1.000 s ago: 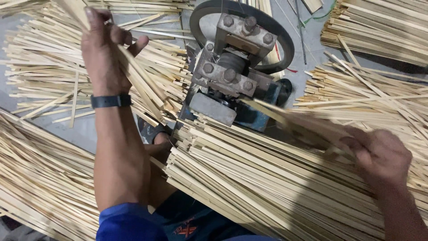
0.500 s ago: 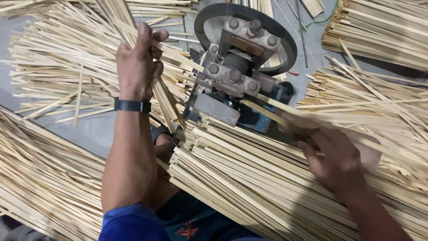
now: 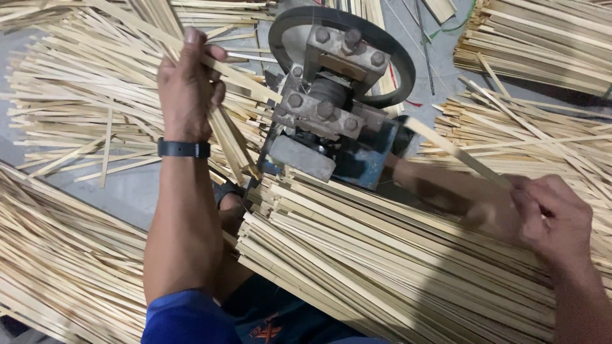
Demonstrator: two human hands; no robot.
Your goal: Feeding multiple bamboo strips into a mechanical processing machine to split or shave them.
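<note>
bamboo strip [image 3: 456, 153] sat pinched in the right hand [image 3: 551, 216], which had slid in toward the cutting machine [image 3: 331, 102] to feed it, while the left hand [image 3: 188, 89], shifted right, gripped loose strips [image 3: 233, 137] beside it.

machine [image 3: 331, 108] centre | strip stack [image 3: 395, 280] before it | loose strips [image 3: 76, 108] left

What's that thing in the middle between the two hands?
In the head view, a bolted metal machine with a dark wheel sits between the left hand and right hand.
</note>
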